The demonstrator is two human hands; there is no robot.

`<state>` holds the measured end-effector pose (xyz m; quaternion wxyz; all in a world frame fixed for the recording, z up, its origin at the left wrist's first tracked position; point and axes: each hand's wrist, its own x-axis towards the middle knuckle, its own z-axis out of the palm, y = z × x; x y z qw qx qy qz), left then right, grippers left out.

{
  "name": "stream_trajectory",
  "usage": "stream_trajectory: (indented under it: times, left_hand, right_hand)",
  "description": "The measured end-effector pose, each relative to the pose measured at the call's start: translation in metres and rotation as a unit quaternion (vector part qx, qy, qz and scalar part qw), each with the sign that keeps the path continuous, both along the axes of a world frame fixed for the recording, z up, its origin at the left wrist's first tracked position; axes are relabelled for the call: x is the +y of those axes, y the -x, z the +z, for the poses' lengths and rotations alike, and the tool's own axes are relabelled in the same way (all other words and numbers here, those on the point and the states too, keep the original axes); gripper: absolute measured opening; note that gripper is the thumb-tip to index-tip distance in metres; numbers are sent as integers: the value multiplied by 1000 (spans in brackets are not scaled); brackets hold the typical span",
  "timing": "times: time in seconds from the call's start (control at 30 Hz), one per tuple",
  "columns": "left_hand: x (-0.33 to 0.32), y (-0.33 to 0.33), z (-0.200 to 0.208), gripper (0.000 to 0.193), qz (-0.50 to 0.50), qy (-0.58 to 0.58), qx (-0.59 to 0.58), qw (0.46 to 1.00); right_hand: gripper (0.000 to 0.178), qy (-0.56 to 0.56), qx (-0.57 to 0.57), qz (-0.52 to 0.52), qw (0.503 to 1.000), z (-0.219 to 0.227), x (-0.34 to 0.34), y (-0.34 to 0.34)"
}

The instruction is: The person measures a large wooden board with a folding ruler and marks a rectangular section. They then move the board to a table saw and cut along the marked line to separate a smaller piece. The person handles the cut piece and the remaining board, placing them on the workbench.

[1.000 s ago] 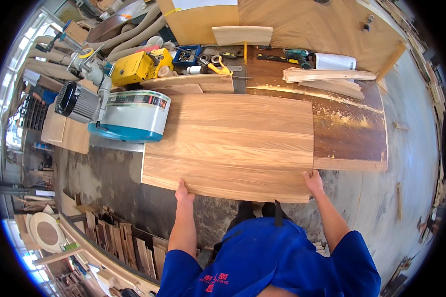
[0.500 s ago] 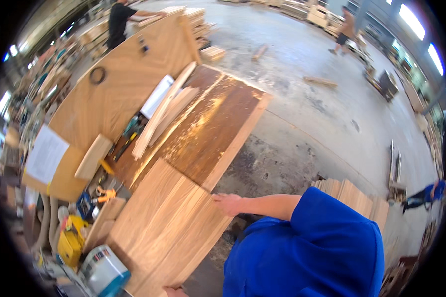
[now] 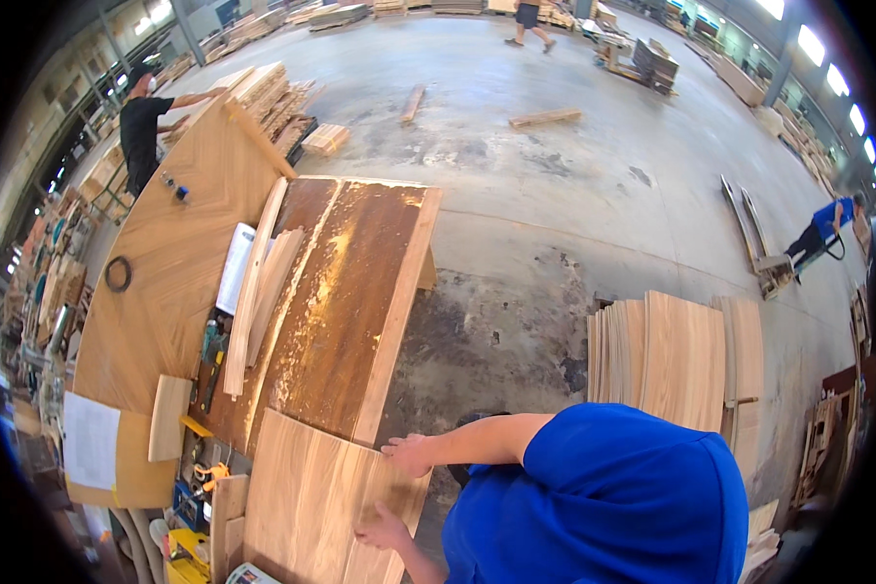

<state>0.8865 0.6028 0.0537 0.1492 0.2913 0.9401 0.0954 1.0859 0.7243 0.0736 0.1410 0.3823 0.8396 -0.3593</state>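
Note:
A pale wood panel [image 3: 302, 496] with long grain lines lies flat on the near part of the workbench. On its far right corner rests my right hand [image 3: 409, 454], fingers stretched out over the surface. My left hand [image 3: 385, 529] lies nearer, on the panel close to its right side, with fingers apart. Neither hand holds a tool. Beyond the panel's far edge stretches a dark brown board [image 3: 336, 292], worn and streaked with yellowish patches, with a light wooden strip [image 3: 399, 311] along its right side.
Loose wood strips [image 3: 253, 292] lie left of the brown board, beside pliers [image 3: 214, 375]. A large veneered panel [image 3: 175, 263] leans behind them. A yellow case [image 3: 187, 555] sits lower left. Stacked boards [image 3: 681, 355] stand right. A person [image 3: 144, 127] works far left; another [image 3: 827, 232] handles a pallet jack [image 3: 771, 268].
The view has swung right, so the bench appears further left and the stacked boards come fully into sight. My left hand has moved up the panel, nearer my right hand, which stays by the corner.

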Motion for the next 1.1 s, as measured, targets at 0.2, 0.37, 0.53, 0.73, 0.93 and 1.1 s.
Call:
stream_trajectory:
  times: [0.2,0.37,0.53,0.73,0.93,1.1]
  left_hand:
    - [48,-29,-3,106,-103,32,0,994]
    - [58,-27,-9,114,-95,81,11,992]
    - [56,-25,-7,119,-84,123,26,989]
    - [48,-2,-9,119,-77,166,39,982]
    - [32,28,-15,115,-82,157,56,983]
    - [17,48,-12,114,-74,146,55,985]
  right_hand:
    - [46,46,10,-117,992,-33,-5,-59]
    - [27,42,-77,-234,968,-46,-27,-166]
    - [28,79,-126,-327,933,-98,-84,-268]
    - [31,166,-103,-349,917,-148,-135,-306]
    - [36,94,-22,-351,931,-160,-119,-267]
    - [36,72,-67,-244,965,-126,-75,-248]
